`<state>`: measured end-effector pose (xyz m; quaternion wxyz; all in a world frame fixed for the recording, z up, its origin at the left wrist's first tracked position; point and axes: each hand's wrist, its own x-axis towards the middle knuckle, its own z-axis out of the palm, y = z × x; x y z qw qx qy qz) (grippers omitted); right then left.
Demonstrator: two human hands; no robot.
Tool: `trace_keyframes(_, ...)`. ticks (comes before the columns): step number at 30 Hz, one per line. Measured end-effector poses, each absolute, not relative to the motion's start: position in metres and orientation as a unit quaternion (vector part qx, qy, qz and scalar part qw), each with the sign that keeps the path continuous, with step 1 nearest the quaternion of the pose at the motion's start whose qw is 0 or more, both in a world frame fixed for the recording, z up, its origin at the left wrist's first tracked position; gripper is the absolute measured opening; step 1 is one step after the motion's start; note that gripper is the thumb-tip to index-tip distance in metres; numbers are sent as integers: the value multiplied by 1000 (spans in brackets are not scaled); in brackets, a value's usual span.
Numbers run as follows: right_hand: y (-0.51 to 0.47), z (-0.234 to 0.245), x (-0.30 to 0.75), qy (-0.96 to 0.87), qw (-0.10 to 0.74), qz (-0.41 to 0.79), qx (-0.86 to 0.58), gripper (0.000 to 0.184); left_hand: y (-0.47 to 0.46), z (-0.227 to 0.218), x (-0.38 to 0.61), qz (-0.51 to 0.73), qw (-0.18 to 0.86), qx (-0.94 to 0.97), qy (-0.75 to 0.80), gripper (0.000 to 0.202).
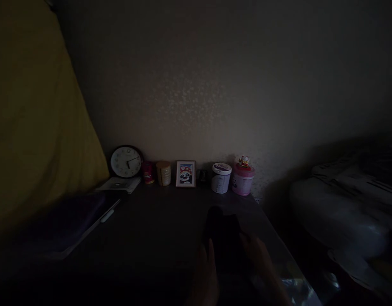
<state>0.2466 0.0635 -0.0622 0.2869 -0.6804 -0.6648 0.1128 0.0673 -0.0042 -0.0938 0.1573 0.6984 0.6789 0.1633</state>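
Between my two hands, near the right side of the dark tabletop, is a black thing (pixel 226 238) with a squarish outline and a rounded part at its far left. It is too dark to tell its kind. My left hand (pixel 206 274) lies along its left edge, fingers stretched out and a little apart. At the right edge, my right hand (pixel 258 255) has its fingers closed against the black thing; their tips are hard to make out in the gloom.
Along the wall stand a round clock (pixel 126 162), a red jar (pixel 148 173), a yellowish canister (pixel 164 174), a panda picture frame (pixel 186 174), a white tub (pixel 221 178) and a pink tub (pixel 243 180) topped by a figurine (pixel 244 161). A yellow curtain (pixel 33 106) hangs left; pale bundles (pixel 336 216) lie right.
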Motion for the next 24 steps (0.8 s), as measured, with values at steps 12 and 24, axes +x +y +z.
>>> trace_keyframes(12, 99, -38, 206, -670, 385, 251, -583, 36, -1, -97, 70, 164, 135, 682, 700, 55)
trace_keyframes(24, 124, -53, 144, -686, 306, 264, -605, 34, -3, -87, 55, 180, 135, 725, 651, 42)
